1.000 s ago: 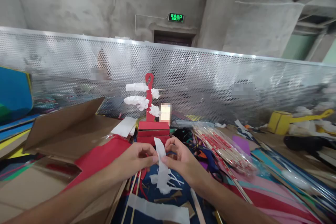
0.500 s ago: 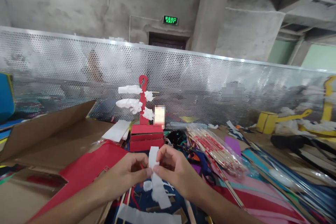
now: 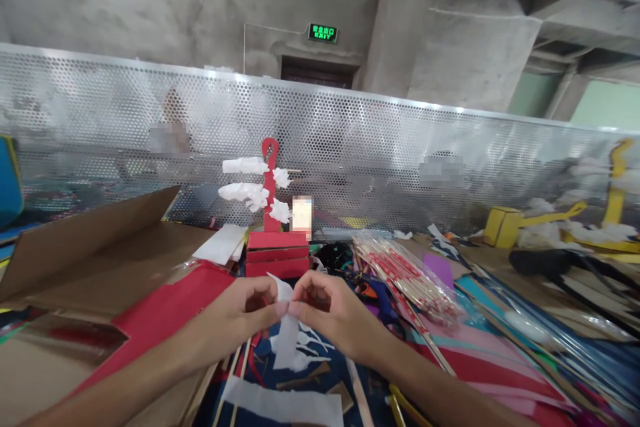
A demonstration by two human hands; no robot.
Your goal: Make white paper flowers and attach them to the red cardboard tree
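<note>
My left hand (image 3: 240, 315) and my right hand (image 3: 327, 315) meet in front of me, fingertips pinched together on a narrow white paper strip (image 3: 287, 337). The strip hangs down below the pinch and its top end folds over above my fingers. Just behind my hands stands a red paper model (image 3: 274, 227): a stepped red base with an upright looped stem that carries white crumpled paper tufts. More white paper scraps (image 3: 310, 345) lie under my hands.
Brown cardboard sheets (image 3: 100, 247) and a red sheet (image 3: 165, 313) lie at the left. A plastic pack of red-and-white sticks (image 3: 410, 273) lies at the right amid coloured paper. A yellow model (image 3: 505, 227) stands far right. A perforated metal screen (image 3: 400, 153) runs behind.
The upper end of the strip, upright a second ago, now bends over above my fingers. My hands stay pinched together and have shifted a little lower and closer.
</note>
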